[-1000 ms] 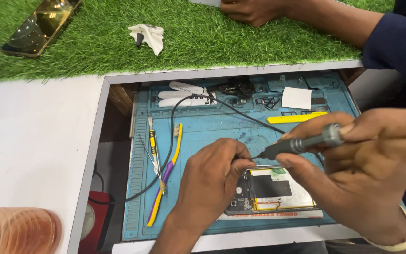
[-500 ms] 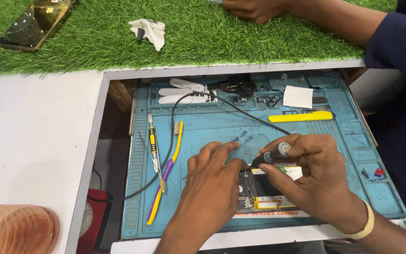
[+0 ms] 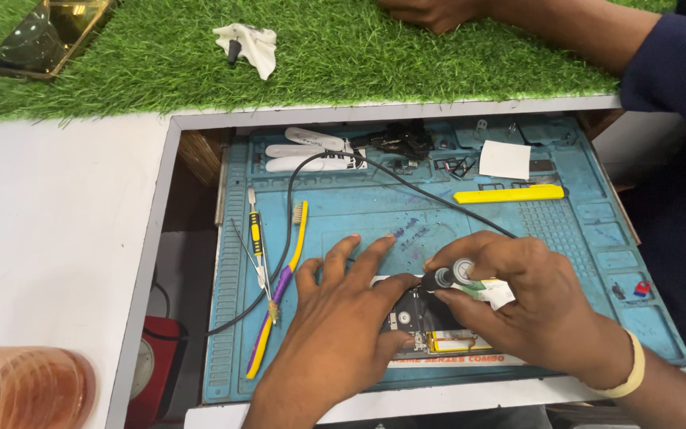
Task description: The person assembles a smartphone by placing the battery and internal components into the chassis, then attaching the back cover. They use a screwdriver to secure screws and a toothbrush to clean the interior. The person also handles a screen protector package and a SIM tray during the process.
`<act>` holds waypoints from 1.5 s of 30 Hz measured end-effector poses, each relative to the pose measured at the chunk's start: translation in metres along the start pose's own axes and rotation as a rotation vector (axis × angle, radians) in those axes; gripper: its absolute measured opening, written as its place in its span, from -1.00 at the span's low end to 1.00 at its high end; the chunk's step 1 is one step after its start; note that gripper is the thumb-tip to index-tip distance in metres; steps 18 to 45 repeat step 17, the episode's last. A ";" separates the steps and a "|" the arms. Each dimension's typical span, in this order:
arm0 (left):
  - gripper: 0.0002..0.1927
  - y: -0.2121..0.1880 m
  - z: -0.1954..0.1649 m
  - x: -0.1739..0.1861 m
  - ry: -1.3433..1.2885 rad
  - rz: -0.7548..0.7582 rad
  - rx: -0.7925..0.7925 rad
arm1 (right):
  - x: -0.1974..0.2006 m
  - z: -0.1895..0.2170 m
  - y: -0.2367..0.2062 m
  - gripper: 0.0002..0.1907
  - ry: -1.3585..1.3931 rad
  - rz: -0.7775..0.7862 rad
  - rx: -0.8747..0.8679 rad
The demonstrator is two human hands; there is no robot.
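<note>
On the blue mat (image 3: 343, 214) of the worktop, the left hand (image 3: 343, 326) lies flat, fingers spread, pressing an opened phone (image 3: 426, 326). The right hand (image 3: 533, 314) has its fingers closed around a screwdriver (image 3: 448, 278) standing on it. Beyond them sit a white square label (image 3: 505, 160) and a yellow bar (image 3: 508, 194).

Bare forearms, no sleeves; pale yellow band (image 3: 627, 367) on right wrist.

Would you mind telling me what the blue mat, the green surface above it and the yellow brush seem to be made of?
Blue mat: probably silicone or rubber, matte, with moulded ridges and compartments. Green surface: artificial turf, seemingly plastic fibres, tufted and evenly green. Yellow brush: apparently glossy plastic handle with pale bristles at the far end; bristle material unclear.
</note>
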State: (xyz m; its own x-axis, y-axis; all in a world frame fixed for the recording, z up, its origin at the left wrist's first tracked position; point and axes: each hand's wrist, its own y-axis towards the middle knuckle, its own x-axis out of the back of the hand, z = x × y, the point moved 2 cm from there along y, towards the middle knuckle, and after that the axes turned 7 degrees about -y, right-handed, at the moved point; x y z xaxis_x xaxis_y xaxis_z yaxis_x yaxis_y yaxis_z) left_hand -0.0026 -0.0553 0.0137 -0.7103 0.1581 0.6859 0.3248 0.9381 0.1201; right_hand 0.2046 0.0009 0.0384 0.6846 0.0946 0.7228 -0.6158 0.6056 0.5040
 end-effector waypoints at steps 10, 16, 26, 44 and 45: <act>-0.16 -0.005 0.004 0.012 0.041 0.025 0.043 | 0.005 0.013 0.012 -0.38 -0.190 -0.030 0.033; -0.10 -0.003 -0.004 0.014 0.128 0.079 0.138 | 0.002 -0.001 0.001 -0.39 -0.212 -0.004 0.036; -0.09 -0.003 -0.005 0.014 0.157 0.106 0.163 | 0.000 -0.007 -0.005 -0.36 -0.232 0.040 -0.078; -0.09 -0.003 -0.005 0.014 0.157 0.106 0.163 | 0.000 -0.007 -0.005 -0.36 -0.232 0.040 -0.078; -0.09 -0.003 -0.005 0.014 0.157 0.106 0.163 | 0.000 -0.007 -0.005 -0.36 -0.232 0.040 -0.078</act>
